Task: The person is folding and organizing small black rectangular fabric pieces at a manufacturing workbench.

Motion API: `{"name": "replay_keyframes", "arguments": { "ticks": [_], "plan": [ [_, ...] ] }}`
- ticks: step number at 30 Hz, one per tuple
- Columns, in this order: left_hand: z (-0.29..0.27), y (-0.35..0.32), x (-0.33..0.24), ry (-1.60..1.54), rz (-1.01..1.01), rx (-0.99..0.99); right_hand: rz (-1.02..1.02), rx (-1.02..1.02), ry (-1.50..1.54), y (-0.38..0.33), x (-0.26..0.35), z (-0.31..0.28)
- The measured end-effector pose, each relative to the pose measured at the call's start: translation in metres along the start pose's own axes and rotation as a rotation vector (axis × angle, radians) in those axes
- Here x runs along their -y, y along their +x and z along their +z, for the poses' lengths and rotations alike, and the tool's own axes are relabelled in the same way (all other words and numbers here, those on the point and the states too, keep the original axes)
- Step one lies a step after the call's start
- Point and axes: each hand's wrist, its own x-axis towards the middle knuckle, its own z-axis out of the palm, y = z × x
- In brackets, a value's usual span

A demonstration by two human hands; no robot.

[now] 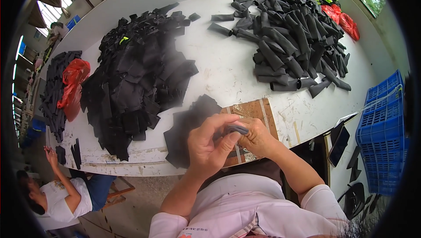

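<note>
My left hand point(209, 143) and my right hand point(256, 138) meet just above the table's near edge. Together they pinch a small dark grey fabric piece point(237, 128), rolled or folded between the fingertips. Under my hands lies a brown board point(256, 110) with pale strips, and beside it a small stack of flat black fabric pieces point(186, 128). A big heap of flat black pieces point(136, 75) covers the table's left part. A heap of rolled dark grey tubes point(294, 40) lies at the far right.
The white table point(223, 67) has red plastic bags point(73, 84) at its left end and more red bags point(342, 18) far right. Blue crates point(381, 128) stand at my right. Another person point(66, 194) sits low at the left, a hand raised to the table edge.
</note>
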Motion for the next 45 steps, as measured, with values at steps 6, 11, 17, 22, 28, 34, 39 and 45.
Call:
{"name": "replay_keyframes", "arguments": {
  "ticks": [6, 11, 17, 22, 28, 34, 39, 45],
  "plan": [
    [0.008, -0.003, -0.008, -0.208, 0.023, -0.184, -0.019, 0.154, -0.284, 0.012, 0.030, -0.025],
    [-0.006, -0.004, -0.014, -0.576, -0.073, -0.346, -0.110, 0.212, -0.282, 0.022, 0.049, -0.039],
    [-0.009, -0.010, -0.002, -0.381, -0.063, -0.307, -0.072, 0.106, -0.217, 0.008, 0.016, -0.013],
    [-0.017, -0.002, -0.010, -0.066, -0.004, -0.220, -0.071, 0.125, -0.288, 0.010, 0.025, -0.021],
    [-0.026, 0.000, -0.014, -0.099, 0.109, -0.296, -0.098, 0.153, -0.270, 0.022, 0.044, -0.026],
    [-0.015, -0.005, 0.002, 0.024, 0.011, -0.202, -0.124, 0.058, -0.053, 0.004, 0.009, -0.008],
    [-0.035, -0.034, 0.027, 0.292, -0.008, -0.490, -0.125, 0.087, 0.099, 0.031, 0.047, -0.035],
    [-0.093, -0.078, 0.070, 1.149, -0.486, -0.621, 0.261, -0.470, 0.765, 0.061, 0.011, -0.060]
  ]
}}
